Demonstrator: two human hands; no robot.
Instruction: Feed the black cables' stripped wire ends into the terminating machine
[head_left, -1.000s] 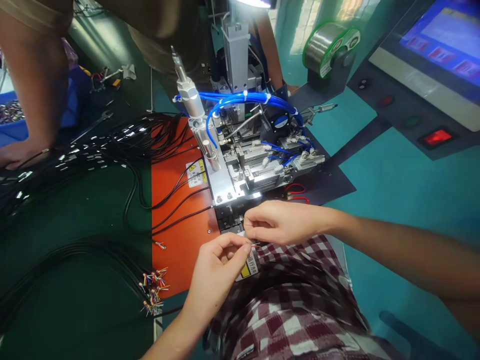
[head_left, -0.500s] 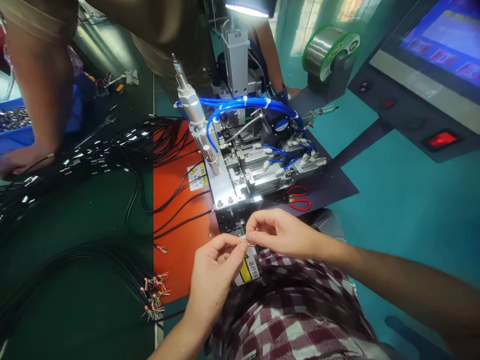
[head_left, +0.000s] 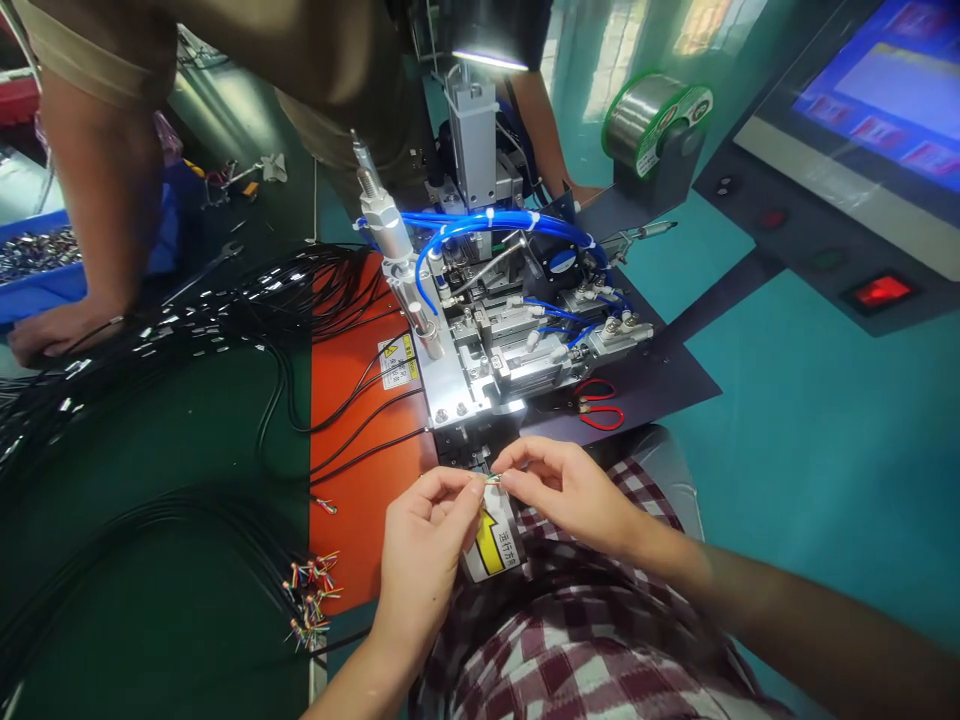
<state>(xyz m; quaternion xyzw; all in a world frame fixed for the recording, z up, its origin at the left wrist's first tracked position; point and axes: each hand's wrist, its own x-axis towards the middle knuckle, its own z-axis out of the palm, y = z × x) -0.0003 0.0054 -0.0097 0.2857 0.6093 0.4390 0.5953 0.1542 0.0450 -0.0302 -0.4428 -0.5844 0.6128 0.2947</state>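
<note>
Thin coloured wires (head_left: 493, 479), green and white among them, stretch between my two hands. My left hand (head_left: 429, 530) pinches them between thumb and forefinger from the left. From the right, the thumb and fingertips of my right hand (head_left: 566, 492) close on the wires' other end. A black cable (head_left: 346, 640) runs in from the left, under my left wrist. Just beyond my fingertips stands a metal soldering machine (head_left: 480, 340) with blue air hoses (head_left: 495, 216). Below the wires is a label with a yellow arrow (head_left: 489, 545).
A bundle of black cables with stripped coloured ends (head_left: 311, 600) lies at the lower left; more cables (head_left: 225, 300) spread behind. Red-handled scissors (head_left: 600, 405) rest beside the machine. A solder spool (head_left: 656, 122) and control panel (head_left: 847, 200) stand right. Another person's hand (head_left: 71, 325) leans on the table.
My right hand has turned slightly, its fingertips now pinching the wires. More of the wires shows between my hands. The view has tilted a little.
</note>
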